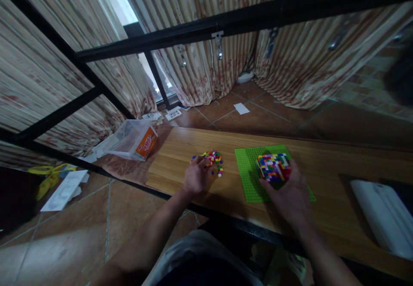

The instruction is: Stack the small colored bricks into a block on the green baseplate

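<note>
A multicoloured block of small toy bricks (274,166) stands on a green studded baseplate (247,182) on the wooden table. My right hand (292,193) grips the block, its thumb at the near left side and its fingers round the right side. Left of the baseplate lies a loose pile of small coloured bricks (214,157). At the pile's near left edge is my left hand (196,176), its fingers bent down and pinched among the bricks. Whatever those fingertips hold is hidden.
A clear plastic tub (130,137) with an orange label stands beyond the table's left end. At the right lies a white slab-like object (383,217). A black metal frame (193,30) crosses in front of striped curtains (206,71). White packaging (66,189) lies on the tiled floor.
</note>
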Tool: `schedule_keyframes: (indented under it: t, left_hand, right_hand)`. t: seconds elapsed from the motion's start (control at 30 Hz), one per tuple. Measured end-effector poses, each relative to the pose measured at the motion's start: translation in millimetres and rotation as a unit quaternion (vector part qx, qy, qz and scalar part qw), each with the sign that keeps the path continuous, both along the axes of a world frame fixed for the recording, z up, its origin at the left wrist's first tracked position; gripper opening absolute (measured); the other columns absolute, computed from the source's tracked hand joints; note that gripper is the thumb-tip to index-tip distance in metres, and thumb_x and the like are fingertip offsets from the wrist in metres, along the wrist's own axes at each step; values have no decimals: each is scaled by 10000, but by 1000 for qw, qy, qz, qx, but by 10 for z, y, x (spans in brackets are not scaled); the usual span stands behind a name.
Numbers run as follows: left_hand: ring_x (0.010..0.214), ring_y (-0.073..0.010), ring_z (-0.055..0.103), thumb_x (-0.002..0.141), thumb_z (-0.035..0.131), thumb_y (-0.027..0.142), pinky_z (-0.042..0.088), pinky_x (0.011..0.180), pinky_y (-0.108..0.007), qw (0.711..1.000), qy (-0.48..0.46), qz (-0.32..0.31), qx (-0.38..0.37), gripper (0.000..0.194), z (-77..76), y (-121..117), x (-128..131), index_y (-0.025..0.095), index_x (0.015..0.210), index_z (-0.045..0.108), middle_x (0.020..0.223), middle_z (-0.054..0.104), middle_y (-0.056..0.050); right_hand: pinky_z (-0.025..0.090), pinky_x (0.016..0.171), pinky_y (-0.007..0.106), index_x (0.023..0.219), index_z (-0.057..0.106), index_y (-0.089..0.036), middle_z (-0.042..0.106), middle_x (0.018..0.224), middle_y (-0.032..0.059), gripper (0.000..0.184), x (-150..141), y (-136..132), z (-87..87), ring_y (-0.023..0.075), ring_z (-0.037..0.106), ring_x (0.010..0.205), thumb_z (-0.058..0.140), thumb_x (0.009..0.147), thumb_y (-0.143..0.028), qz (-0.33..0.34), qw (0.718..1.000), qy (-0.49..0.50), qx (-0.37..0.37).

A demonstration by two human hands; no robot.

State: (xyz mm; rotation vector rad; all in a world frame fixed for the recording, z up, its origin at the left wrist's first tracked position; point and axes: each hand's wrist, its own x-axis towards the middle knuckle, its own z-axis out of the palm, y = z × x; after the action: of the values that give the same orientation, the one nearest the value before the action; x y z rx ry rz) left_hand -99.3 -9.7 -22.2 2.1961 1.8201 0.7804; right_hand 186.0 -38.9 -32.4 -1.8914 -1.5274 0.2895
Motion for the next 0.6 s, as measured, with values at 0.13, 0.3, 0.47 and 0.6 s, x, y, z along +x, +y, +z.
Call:
schedule_keyframes:
  t: [0.13,0.3,0.47,0.6]
  left_hand:
    - [869,-218,632,885,574,172,519,792,-347,999,39,15,-17,121,-14,59,39,205,892,690,949,671,-83]
    - [877,-223,638,892,546,155,507,801,-350,1000,25,5,-17,131,35,87,62,205,852,660,911,680,-74]
    - [848,-189,643,885,535,143,511,793,-326,997,-56,-50,-11,114,133,120,350,207,877,628,890,689,-47]
    - [825,-173,642,886,544,142,507,768,-310,988,-104,-112,-23,109,257,162,805,212,895,627,888,687,-44]
  right_hand:
    - [428,963,585,1506,277,-129,472,1367,243,1022,22,-22,63,401,502,1207,622,730,-699,8,1000,10,-10]
    - [420,1015,538,1462,365,-162,463,1386,202,894,92,-6,144,369,486,1250,612,762,-660,8,1000,29,10]
    - [455,994,501,1395,455,-173,516,1318,174,776,206,29,221,319,566,1156,603,788,-632,-15,995,91,30]
    - [487,950,464,1356,495,-161,556,1266,164,720,272,39,254,280,615,1048,602,803,-610,-31,992,116,42]
